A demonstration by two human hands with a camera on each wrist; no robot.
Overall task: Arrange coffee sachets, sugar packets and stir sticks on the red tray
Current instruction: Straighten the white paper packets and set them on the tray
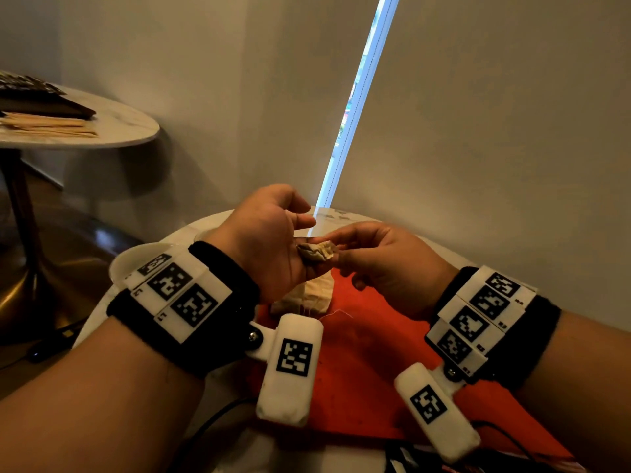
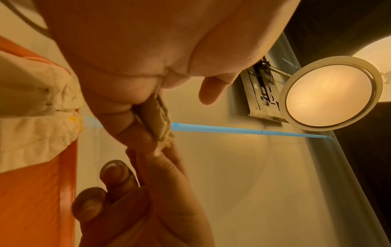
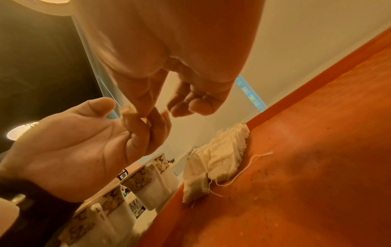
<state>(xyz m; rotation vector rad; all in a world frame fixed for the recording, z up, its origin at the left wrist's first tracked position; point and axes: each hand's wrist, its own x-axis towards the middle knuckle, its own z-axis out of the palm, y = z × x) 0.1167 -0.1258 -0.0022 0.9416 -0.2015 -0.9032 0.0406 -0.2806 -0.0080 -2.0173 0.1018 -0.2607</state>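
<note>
I pinch a small crumpled beige paper sachet (image 1: 316, 251) with my right hand (image 1: 382, 264), lifting it from my cupped, relaxed left hand (image 1: 269, 240) above the flat red tray (image 1: 368, 353), probably to join the sachet pile (image 1: 316, 291) at its far-left corner.

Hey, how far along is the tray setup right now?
Early stage. Done: a small pile of cloth sachets lies near the far edge of the red tray. In hand: the right hand pinches another sachet resting in the palm of the left hand, above the tray. Left: no sugar packets show on the tray, and the stir sticks lie on the side table.
</note>
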